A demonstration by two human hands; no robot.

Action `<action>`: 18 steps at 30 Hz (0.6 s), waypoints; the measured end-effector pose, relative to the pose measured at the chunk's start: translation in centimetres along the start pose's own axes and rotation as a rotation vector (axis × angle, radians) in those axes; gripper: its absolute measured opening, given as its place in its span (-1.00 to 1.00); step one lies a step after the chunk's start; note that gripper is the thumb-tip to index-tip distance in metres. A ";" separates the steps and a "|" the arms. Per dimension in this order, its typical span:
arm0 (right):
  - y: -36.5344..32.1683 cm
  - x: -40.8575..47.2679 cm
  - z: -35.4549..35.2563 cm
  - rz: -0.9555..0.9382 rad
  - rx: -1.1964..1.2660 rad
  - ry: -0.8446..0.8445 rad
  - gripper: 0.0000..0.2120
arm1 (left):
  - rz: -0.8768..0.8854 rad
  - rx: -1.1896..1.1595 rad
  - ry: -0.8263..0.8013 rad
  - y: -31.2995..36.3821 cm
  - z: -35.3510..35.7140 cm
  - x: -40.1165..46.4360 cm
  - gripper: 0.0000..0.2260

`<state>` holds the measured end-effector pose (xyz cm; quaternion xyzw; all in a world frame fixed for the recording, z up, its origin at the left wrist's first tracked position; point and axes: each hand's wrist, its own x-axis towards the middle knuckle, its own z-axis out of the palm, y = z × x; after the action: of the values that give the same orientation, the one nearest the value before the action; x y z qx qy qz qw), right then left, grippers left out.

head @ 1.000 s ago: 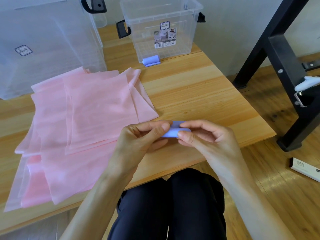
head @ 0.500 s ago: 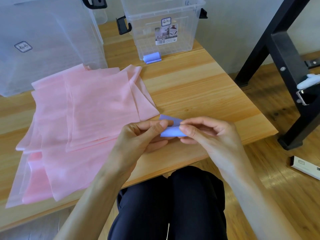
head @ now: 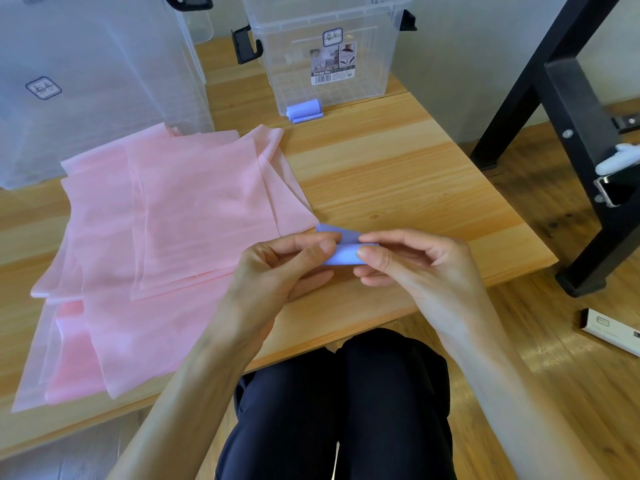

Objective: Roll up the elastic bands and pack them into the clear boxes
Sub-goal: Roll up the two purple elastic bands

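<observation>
Far to the left of the fingers and well back from them, a large clear box [head: 86, 81] stands on the bench [head: 398, 174], its frosted wall facing the person. In front of it, and running up to just left of the fingers, lies a spread of pink elastic bands [head: 166, 230], flat and overlapping, probably laid out so each can be drawn off in turn for rolling.

The left hand [head: 277, 268] has its thumb and forefinger curled onto the left end of a small blue band [head: 344, 252], pinching it. The right hand [head: 412, 261] pinches the other end the same way, its fingers [head: 372, 252] pressed on the roll's near face. Held from both ends, just above the bench's near edge, the roll seems kept tight so it will not spring loose; a loose flap of the band sticks out behind the fingers, so the rolling looks nearly, but not wholly, finished.

Well beyond the fingers and a little left of them, a smaller clear box [head: 329, 57] with black side clips stands open at the back of the bench. A rolled blue band [head: 304, 109] sits low against its front wall; whether it lies inside or just in front I cannot tell.

To the right of the fingers, off the bench, stand a black frame [head: 571, 116] and, on the floor, a white carton [head: 609, 332].
</observation>
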<state>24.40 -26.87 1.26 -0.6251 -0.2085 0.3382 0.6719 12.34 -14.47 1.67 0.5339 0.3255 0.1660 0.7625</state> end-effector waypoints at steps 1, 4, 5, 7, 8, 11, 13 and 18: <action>0.0 0.0 0.0 0.005 0.003 0.000 -0.85 | -0.004 -0.002 0.003 0.0 0.0 0.0 -0.85; -0.1 0.0 0.0 0.039 0.029 -0.018 -0.79 | -0.016 0.014 0.019 0.0 -0.1 -0.1 -0.86; -0.2 0.0 0.0 0.053 0.043 -0.031 -0.78 | -0.015 0.016 0.024 0.0 -0.2 -0.1 -0.86; -0.3 0.0 0.0 0.061 0.059 -0.050 -0.77 | -0.007 0.021 0.020 0.1 -0.3 -0.1 -0.85; -0.3 0.0 0.0 0.057 0.058 -0.045 -0.78 | 0.000 0.027 0.005 0.1 -0.3 -0.2 -0.84; -0.2 0.2 0.0 0.058 0.069 -0.016 -0.78 | 0.012 0.040 -0.043 0.2 -0.3 -0.2 -0.78; -0.1 0.2 0.0 0.072 0.082 -0.006 -0.77 | 0.001 0.024 -0.032 0.1 -0.4 -0.1 -0.77; 0.0 0.4 -0.4 0.139 0.180 -0.119 -0.73 | -0.034 -0.013 0.012 0.0 -0.5 0.1 -0.83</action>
<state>24.94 -26.85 1.11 -0.5539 -0.1732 0.4378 0.6867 12.11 -14.10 1.50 0.5223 0.3378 0.1585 0.7668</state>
